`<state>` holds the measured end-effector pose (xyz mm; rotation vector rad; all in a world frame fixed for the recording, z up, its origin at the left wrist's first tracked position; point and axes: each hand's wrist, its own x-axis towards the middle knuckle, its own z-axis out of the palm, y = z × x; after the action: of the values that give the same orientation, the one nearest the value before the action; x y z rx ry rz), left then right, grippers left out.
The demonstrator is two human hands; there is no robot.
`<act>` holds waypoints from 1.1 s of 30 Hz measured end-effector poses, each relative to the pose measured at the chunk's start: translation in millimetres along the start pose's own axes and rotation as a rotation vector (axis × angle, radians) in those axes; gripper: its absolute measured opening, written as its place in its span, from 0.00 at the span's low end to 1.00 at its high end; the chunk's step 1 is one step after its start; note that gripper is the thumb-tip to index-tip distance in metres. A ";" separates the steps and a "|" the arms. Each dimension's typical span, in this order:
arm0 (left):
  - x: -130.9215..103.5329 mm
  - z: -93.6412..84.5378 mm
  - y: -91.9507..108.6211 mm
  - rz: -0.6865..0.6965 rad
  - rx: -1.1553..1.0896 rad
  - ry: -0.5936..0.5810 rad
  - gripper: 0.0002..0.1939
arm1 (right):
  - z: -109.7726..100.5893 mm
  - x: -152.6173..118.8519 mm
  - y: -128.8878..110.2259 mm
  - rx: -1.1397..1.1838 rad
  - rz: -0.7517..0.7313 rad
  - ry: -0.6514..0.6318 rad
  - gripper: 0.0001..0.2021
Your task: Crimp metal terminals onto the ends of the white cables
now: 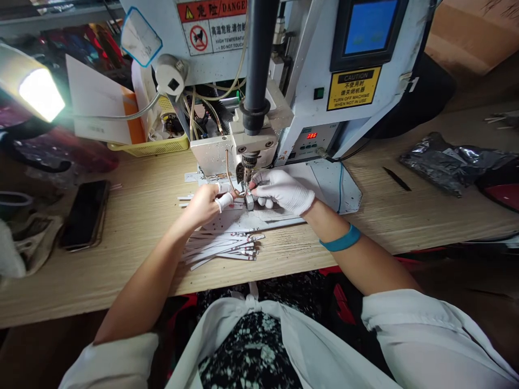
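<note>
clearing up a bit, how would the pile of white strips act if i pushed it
The pile of white strips would probably slide apart when pushed, since they cross at different angles with no tie visible. Each is likely light, being thin and narrow. They may be fairly stiff, as most lie nearly straight.

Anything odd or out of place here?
Mismatched protection: the right hand wears a white glove, the left hand only white finger covers, both at a machine whose warning sign reads high temperature. The white strips lie fanned unevenly.
</note>
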<state>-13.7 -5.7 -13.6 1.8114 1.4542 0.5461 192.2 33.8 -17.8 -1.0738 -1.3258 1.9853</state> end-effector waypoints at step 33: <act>3.4 7.5 9.5 -0.051 -0.270 -0.024 0.18 | 5.1 0.5 -2.7 -0.027 0.039 0.051 0.07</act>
<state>-1.3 -5.4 -11.6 1.5601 1.3363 0.6591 187.6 32.6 -14.4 -1.1634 -1.3173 1.9602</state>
